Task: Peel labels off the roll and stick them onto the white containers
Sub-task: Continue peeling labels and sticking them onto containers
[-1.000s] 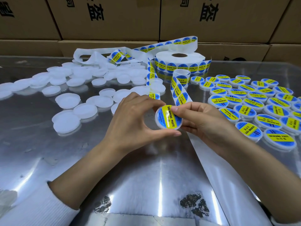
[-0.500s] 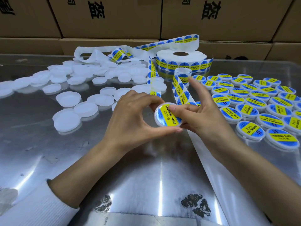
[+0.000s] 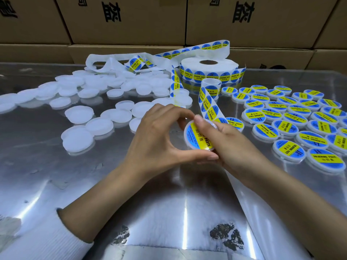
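Note:
A round white container (image 3: 195,138) with a blue and yellow label is held tilted above the metal table (image 3: 93,175). My left hand (image 3: 159,136) grips its rim between forefinger and thumb. My right hand (image 3: 231,147) holds it from the right, thumb lying across the label. The label roll (image 3: 208,70) lies flat at the back centre. A strip of labels (image 3: 208,107) runs from it down toward my hands. Several plain white containers (image 3: 78,113) lie to the left, and several labelled ones (image 3: 293,124) to the right.
Brown cardboard boxes (image 3: 131,19) are stacked along the far edge of the table. Empty white backing paper (image 3: 112,61) loops behind the plain containers. A bare backing strip (image 3: 249,199) trails under my right forearm toward the near edge.
My right forefinger, lifted half a second ago, has come down. My right thumb now lies across the label. The container has turned, tilting further to the left.

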